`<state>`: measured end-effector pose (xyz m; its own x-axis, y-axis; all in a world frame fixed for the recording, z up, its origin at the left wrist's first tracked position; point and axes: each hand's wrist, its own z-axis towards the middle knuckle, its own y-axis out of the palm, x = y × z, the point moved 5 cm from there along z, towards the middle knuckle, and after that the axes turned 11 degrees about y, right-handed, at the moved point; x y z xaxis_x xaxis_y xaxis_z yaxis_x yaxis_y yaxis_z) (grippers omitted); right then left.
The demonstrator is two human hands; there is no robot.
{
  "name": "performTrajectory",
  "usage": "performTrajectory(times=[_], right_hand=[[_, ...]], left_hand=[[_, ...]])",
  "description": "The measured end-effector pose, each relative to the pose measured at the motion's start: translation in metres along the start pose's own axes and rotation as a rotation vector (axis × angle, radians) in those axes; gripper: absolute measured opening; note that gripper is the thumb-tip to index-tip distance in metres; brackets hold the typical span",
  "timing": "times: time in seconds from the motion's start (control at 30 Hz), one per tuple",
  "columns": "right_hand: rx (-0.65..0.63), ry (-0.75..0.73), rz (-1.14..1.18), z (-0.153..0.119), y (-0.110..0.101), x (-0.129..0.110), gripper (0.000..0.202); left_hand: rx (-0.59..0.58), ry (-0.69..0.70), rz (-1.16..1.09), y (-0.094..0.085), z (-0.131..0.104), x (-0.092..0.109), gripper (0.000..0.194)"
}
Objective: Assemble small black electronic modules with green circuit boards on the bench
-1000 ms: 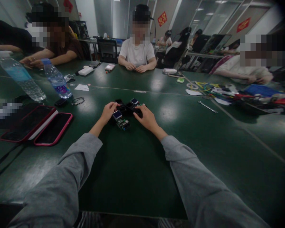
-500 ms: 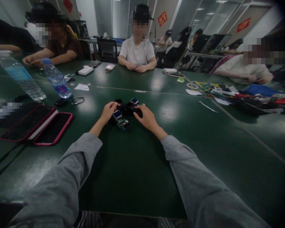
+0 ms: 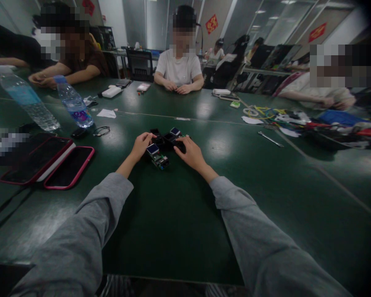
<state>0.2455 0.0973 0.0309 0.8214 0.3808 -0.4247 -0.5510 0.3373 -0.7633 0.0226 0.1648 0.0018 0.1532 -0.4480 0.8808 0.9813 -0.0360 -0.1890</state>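
My left hand (image 3: 141,146) rests on the table with its fingers bent together at the edge of a small black plastic case (image 3: 156,135). Just below these fingertips lies a green circuit board (image 3: 161,161) with a little screen (image 3: 152,149) at its upper end. My right hand (image 3: 190,152) curls its thumb and fingers around a dark rounded part (image 3: 180,145), mostly hidden by the fingers. Beyond that hand, a second small screen (image 3: 174,131) sits on another device, partly covered. Several black pieces lie close together between both hands, and their outlines blur into each other.
At left stand two water bottles (image 3: 77,107), near a red-edged phone (image 3: 69,168) and a larger dark case (image 3: 38,159). A wrench (image 3: 270,139) and a heap of cables (image 3: 297,119) lie right. People sit around the green table (image 3: 173,231), one opposite (image 3: 179,68).
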Motion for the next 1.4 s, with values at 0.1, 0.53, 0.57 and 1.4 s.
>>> performTrajectory(times=[0.1, 0.53, 0.57, 1.4], right_hand=[[-0.001, 0.0, -0.008, 0.0, -0.0004, -0.0004, 0.031], [0.003, 0.0, 0.003, -0.0002, 0.0002, 0.0, 0.031], [0.006, -0.002, 0.004, -0.0001, 0.0007, 0.0004, 0.031], [-0.013, 0.008, 0.001, -0.0002, -0.0003, -0.0007, 0.032]], left_hand=[[0.005, 0.0, 0.006, 0.0, 0.0001, 0.0005, 0.027], [0.002, 0.01, 0.014, 0.0, 0.0005, -0.0013, 0.028], [0.001, 0.009, 0.015, 0.0002, 0.001, -0.002, 0.028], [0.0, -0.011, 0.007, 0.0003, -0.0004, -0.0001, 0.029]])
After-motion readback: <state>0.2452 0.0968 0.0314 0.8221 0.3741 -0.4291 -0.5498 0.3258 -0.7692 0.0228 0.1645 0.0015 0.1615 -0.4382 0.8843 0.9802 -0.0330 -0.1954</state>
